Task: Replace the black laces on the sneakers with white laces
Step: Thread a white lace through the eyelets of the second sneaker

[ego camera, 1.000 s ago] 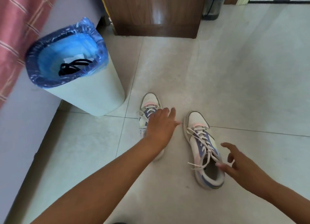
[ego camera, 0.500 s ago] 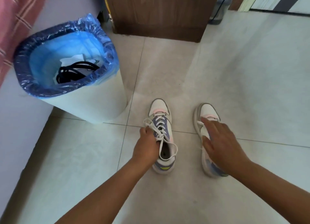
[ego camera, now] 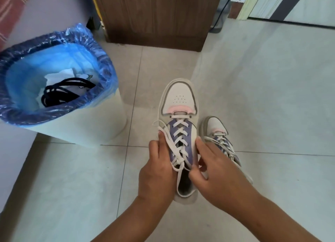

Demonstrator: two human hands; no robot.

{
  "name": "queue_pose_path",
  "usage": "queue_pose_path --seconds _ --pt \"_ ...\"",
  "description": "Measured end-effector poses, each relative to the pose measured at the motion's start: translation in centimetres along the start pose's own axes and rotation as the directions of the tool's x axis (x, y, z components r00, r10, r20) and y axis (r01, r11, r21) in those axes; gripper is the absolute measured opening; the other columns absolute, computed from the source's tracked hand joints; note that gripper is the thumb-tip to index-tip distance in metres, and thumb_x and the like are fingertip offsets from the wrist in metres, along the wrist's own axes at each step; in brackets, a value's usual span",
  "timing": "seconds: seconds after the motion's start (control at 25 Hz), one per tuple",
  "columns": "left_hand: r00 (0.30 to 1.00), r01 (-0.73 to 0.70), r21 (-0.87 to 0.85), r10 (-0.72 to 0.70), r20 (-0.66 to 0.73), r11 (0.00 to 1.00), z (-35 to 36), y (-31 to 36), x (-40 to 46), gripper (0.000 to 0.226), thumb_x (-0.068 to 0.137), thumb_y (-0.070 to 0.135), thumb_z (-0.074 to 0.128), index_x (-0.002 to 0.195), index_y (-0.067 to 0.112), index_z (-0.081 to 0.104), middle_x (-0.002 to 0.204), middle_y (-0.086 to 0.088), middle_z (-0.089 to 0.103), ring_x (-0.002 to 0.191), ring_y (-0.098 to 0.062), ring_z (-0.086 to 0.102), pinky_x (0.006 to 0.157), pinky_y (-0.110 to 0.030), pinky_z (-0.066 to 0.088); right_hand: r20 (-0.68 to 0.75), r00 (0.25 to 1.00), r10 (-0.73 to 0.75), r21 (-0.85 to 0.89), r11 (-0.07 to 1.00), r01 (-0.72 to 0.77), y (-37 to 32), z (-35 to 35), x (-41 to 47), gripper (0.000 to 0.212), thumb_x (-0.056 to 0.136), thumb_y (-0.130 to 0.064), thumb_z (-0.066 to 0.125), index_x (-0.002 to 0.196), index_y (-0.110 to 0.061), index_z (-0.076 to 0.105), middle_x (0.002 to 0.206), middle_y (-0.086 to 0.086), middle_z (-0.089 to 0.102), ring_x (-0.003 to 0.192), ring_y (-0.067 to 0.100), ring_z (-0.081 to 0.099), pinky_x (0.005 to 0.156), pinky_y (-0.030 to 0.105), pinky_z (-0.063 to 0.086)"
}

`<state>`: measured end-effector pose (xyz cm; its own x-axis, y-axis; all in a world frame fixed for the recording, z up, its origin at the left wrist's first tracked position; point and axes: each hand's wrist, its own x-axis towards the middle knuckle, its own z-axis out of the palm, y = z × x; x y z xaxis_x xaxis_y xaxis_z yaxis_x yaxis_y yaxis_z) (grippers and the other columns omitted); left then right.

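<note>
Both hands on one shoe, held up off the pale tiled floor point(ego camera: 72, 178), toe pointing away from the person.

Left hand point(ego camera: 157, 171) grips the left side of the white low-top sneaker w/ purple tongue panel and pink strip point(ego camera: 179, 100); thumb lies over the upper near the loose loop of the white flat lace point(ego camera: 178, 136), rest of fingers wrapped round the side & under, hidden. Right hand point(ego camera: 215, 173) clasps the shoe's right side near the collar; fingers curled, tips at the top eyelets. Whether it pinches a lace end, can't tell. Lace is crossed all the way up, ends loose at the collar.

Second matching white sneaker, also w/ white lace point(ego camera: 217, 133), sits on the floor just right of & behind the right hand, partly covered by it.

Black shoelaces in a tangle point(ego camera: 61, 93) lie inside the white round bin w/ blue plastic liner point(ego camera: 76, 125), on crumpled white paper; bin is to the left, well apart from the left hand. Dark brown wooden cabinet point(ego camera: 157, 15) at the back.
</note>
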<state>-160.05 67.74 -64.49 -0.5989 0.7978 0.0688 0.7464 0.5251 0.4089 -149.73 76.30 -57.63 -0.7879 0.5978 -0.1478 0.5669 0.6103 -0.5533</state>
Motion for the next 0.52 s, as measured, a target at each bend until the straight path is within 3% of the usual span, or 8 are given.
queue_pose_path --seconds 0.08,0.16,0.28,0.36,0.44,0.52 --pt "0.99 -0.102 0.034 0.105 -0.093 0.994 -1.2 0.8 0.4 0.057 0.073 0.018 0.057 0.125 -0.002 0.056 0.096 -0.007 0.062 0.077 -0.01 0.045 0.044 -0.011 0.029 -0.052 0.997 -0.048 -0.055 0.997 0.045 -0.2 -0.8 -0.4 0.054 0.086 -0.036 0.045 0.135 -0.016 0.033 0.114 -0.008 0.043 0.097 0.007 0.04 0.088 0.018 0.038" --pt "0.96 -0.172 0.068 0.183 -0.211 0.983 -2.0 1.2 1.0 0.046 0.066 0.013 0.071 0.109 0.001 0.066 0.078 -0.005 0.058 0.059 -0.012 0.05 0.041 -0.012 0.025 -0.076 0.997 -0.02 -0.075 0.997 0.014 -0.2 -0.5 -0.5 0.052 0.084 -0.036 0.048 0.129 -0.013 0.036 0.11 -0.008 0.043 0.092 0.008 0.038 0.08 0.014 0.03" --pt "0.94 -0.191 0.014 0.187 -0.286 0.982 -2.5 1.9 1.8 0.025 0.075 0.021 0.067 0.096 0.007 0.07 0.072 -0.001 0.056 0.044 -0.012 0.044 0.044 -0.013 0.022 -0.159 0.985 0.068 -0.185 0.978 -0.097 0.5 0.6 -0.1 0.045 0.084 -0.026 0.049 0.12 -0.001 0.053 0.101 0.005 0.06 0.086 0.023 0.059 0.073 0.017 0.032" --pt "0.909 -0.273 -0.031 0.247 -0.337 0.962 -2.3 2.0 1.7 0.013 0.082 0.024 0.059 0.089 0.013 0.062 0.072 0.0 0.056 0.047 -0.011 0.042 0.044 -0.013 0.026 -0.22 0.97 0.099 -0.188 0.972 -0.142 1.0 1.1 0.3 0.044 0.083 -0.029 0.037 0.109 0.0 0.057 0.096 0.009 0.061 0.082 0.027 0.062 0.066 0.017 0.028" --pt "0.864 -0.406 -0.021 0.376 -0.335 0.914 -2.0 1.8 1.4 0.007 0.084 0.019 0.06 0.084 0.014 0.055 0.076 -0.003 0.057 0.054 -0.013 0.046 0.043 -0.018 0.039 -0.225 0.96 0.165 -0.142 0.969 -0.2 1.5 0.8 0.7 0.024 0.089 -0.02 0.042 0.101 -0.003 0.055 0.095 0.009 0.056 0.084 0.027 0.057 0.062 0.02 0.023" --pt "0.888 -0.395 -0.014 0.378 -0.26 0.918 -2.1 1.6 1.3 0.014 0.082 0.025 0.057 0.09 0.013 0.06 0.088 -0.005 0.063 0.068 -0.018 0.059 0.05 -0.026 0.052 -0.17 0.971 0.166 -0.159 0.968 -0.193 2.0 0.6 0.5 0.02 0.094 -0.019 0.041 0.102 -0.004 0.052 0.098 0.009 0.052 0.09 0.029 0.053 0.066 0.025 0.026"
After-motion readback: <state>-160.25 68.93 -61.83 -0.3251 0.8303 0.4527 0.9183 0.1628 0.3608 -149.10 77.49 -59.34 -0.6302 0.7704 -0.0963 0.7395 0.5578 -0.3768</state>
